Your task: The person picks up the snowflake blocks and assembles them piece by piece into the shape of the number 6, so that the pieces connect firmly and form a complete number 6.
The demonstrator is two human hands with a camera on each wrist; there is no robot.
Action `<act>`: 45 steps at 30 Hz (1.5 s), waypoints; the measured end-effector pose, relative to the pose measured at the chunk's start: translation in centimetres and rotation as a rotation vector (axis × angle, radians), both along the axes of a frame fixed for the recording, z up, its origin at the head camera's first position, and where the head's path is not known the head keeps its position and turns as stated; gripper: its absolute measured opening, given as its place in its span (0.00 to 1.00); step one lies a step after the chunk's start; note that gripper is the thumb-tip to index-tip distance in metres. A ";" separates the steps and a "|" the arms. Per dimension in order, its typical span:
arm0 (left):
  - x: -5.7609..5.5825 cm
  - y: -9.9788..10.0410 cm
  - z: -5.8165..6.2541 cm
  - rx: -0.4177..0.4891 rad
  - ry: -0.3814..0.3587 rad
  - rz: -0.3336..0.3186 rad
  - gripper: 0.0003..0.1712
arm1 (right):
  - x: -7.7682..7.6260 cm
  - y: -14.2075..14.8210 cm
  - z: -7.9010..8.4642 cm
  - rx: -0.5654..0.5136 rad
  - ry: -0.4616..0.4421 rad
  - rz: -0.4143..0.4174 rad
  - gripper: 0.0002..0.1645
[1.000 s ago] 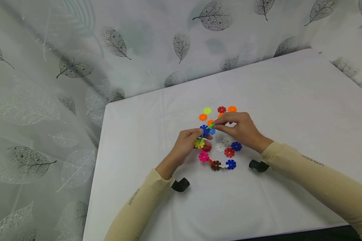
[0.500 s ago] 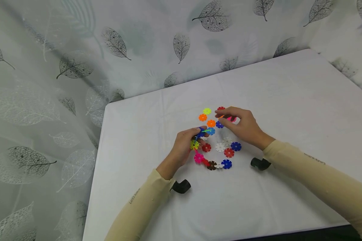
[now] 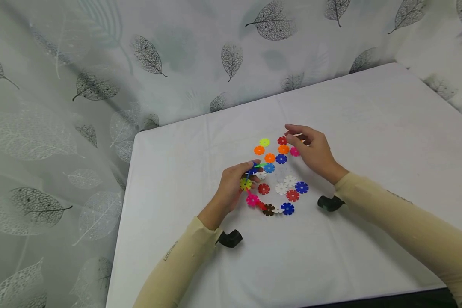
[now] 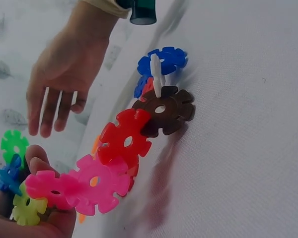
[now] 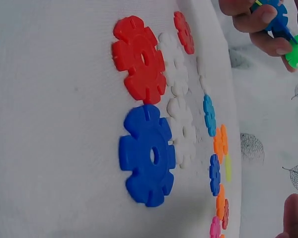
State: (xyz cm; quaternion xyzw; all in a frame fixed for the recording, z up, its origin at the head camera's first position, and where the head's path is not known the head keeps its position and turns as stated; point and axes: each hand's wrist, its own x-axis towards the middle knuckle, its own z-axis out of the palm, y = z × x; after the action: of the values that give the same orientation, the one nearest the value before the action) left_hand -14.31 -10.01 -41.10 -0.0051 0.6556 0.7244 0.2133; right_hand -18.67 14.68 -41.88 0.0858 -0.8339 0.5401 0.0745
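White cloth (image 3: 369,141) spreads under both hands, a black elbow (image 3: 231,238) jutting just below the left wrist and a second near the right. Above it, the left hand (image 3: 232,182) pinches the upper end of a chain (image 3: 252,200) of joined discs, which hangs from its fingers and curves toward the person, ending in blue; those fingers hide part of it. Right of that hand lie white discs (image 3: 281,188) with red and blue ones beside them. Past its fingertips are a light blue disc (image 3: 269,167) and several orange discs (image 3: 259,150). The right hand (image 3: 312,147), fingers apart and holding nothing, hangs near a pink disc (image 3: 294,151) and a red disc (image 3: 282,140). Beyond both hands, a leaf-print curtain (image 3: 192,51) closes off the background.
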 end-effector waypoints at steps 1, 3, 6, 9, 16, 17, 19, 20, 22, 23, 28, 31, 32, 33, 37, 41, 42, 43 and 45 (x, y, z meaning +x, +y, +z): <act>0.0 0.0 0.0 -0.004 -0.002 0.007 0.27 | -0.1 0.0 0.0 0.012 -0.025 0.000 0.26; 0.1 0.0 0.1 -0.015 -0.008 0.020 0.26 | -0.3 -0.1 0.0 0.051 -0.090 0.007 0.26; 0.1 0.0 0.0 -0.014 -0.014 0.033 0.26 | -0.7 -0.3 -0.3 0.150 -0.183 0.049 0.25; 0.1 0.0 0.0 -0.005 -0.013 0.030 0.26 | -1.0 -0.5 -0.7 0.247 -0.238 0.124 0.23; 0.0 -0.3 -0.2 0.016 0.004 0.017 0.27 | -1.1 -1.2 -1.6 0.404 -0.244 0.251 0.19; 0.0 -0.3 -0.2 0.018 0.005 0.016 0.27 | -1.1 -1.3 -1.6 0.413 -0.236 0.263 0.19; 0.0 -0.3 -0.1 0.023 0.007 0.014 0.27 | -0.9 -1.5 -1.5 0.427 -0.234 0.280 0.19; 0.0 -0.3 -0.1 0.024 0.007 0.014 0.27 | -0.9 -1.6 -1.5 0.433 -0.231 0.289 0.19; 0.0 -0.3 -0.1 0.030 0.007 0.017 0.27 | -0.8 -1.8 -1.4 0.443 -0.234 0.306 0.20; 0.0 -0.4 -0.1 0.031 0.007 0.017 0.27 | -0.7 -1.8 -1.3 0.452 -0.234 0.313 0.20; 0.0 -0.3 -0.2 0.029 -0.002 0.027 0.26 | -0.7 -2.0 -1.5 0.489 -0.229 0.324 0.22; 0.0 -0.2 -0.2 0.024 -0.009 0.037 0.26 | -0.6 -2.1 -1.6 0.489 -0.233 0.325 0.20; 0.0 -0.2 -0.2 0.022 -0.009 0.039 0.26 | -0.6 -2.1 -1.5 0.487 -0.238 0.326 0.19; 0.0 -0.2 -0.1 0.021 -0.011 0.043 0.25 | -0.6 -2.1 -1.5 0.483 -0.241 0.331 0.18; 0.0 -0.2 0.0 0.017 -0.014 0.045 0.24 | -0.6 -2.1 -1.1 0.466 -0.275 0.349 0.15; 0.2 -0.2 0.3 0.008 0.010 0.017 0.24 | -0.6 -2.2 -0.7 0.445 -0.293 0.381 0.15; 0.2 -0.2 0.4 0.007 0.020 0.008 0.24 | -0.6 -2.2 -0.7 0.440 -0.294 0.387 0.15; 0.3 -0.2 0.5 0.008 0.032 0.001 0.23 | -0.6 -2.2 -0.7 0.434 -0.294 0.392 0.16; 0.3 -0.2 0.5 0.014 0.052 -0.010 0.22 | -0.6 -2.3 -0.7 0.426 -0.291 0.399 0.16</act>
State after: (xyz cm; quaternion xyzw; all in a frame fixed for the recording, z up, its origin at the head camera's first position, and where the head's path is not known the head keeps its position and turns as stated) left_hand -13.99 -10.25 -40.61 0.0185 0.6558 0.7278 0.1997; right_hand -19.26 12.43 -42.61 0.1829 -0.8969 0.3638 -0.1723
